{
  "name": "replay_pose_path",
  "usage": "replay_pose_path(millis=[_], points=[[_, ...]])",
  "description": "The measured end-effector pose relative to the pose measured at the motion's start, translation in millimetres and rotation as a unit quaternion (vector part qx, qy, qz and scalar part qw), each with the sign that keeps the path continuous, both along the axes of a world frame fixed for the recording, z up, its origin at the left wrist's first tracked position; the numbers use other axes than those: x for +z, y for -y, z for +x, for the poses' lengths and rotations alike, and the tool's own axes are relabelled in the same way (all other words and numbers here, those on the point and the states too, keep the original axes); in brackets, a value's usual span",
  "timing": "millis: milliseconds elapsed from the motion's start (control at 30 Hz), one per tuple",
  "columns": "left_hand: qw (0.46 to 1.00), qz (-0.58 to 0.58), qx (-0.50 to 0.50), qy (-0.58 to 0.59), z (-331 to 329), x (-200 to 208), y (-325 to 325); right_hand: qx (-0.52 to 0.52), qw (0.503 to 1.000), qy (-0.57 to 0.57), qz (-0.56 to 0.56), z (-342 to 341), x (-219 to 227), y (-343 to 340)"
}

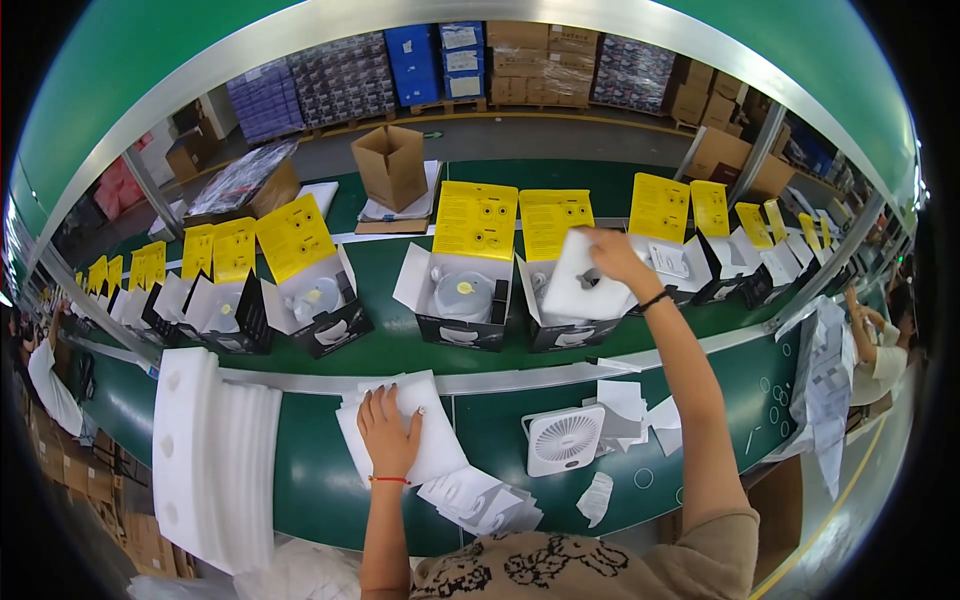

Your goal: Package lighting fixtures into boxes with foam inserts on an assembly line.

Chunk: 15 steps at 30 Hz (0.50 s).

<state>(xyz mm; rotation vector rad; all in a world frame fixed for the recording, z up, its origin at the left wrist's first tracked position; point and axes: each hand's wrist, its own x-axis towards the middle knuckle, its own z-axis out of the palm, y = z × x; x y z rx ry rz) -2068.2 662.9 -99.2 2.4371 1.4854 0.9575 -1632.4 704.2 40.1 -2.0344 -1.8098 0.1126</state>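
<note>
My right hand (612,256) grips a white foam pad (572,292) with a dark hole in it. The pad sits tilted at the mouth of an open black carton (568,337), whose yellow lid (556,222) stands up behind; the pad hides most of the inside. Fingers apart, my left hand (390,440) lies flat on a white foam sheet (437,432) on the near table. Printed leaflets (480,502) lie spread beside that sheet. Just left of the right-hand carton, another open carton (461,334) holds a rounded item in a clear bag (464,297).
A stack of white foam pads (225,450) stands at the left. Between my arms lies a small white fan (565,441) near loose papers (622,408). More yellow-lidded cartons line the green belt (390,345) both ways. A brown box (389,170) stands beyond; co-workers flank both sides.
</note>
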Motion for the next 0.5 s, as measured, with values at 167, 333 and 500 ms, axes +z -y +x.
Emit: replay_pose_path(millis=[167,333,500], points=[[1.0,-0.013,0.008,-0.01,-8,1,-3,-0.079,0.971,0.21,-0.079,-36,-62,-22],[1.0,-0.007,0.013,-0.021,-20,1,-7,-0.138,0.951,0.277,-0.023,-57,-133,-27],[1.0,-0.013,0.011,-0.022,-24,2,-11,-0.128,0.972,0.187,-0.057,-34,-120,-15]])
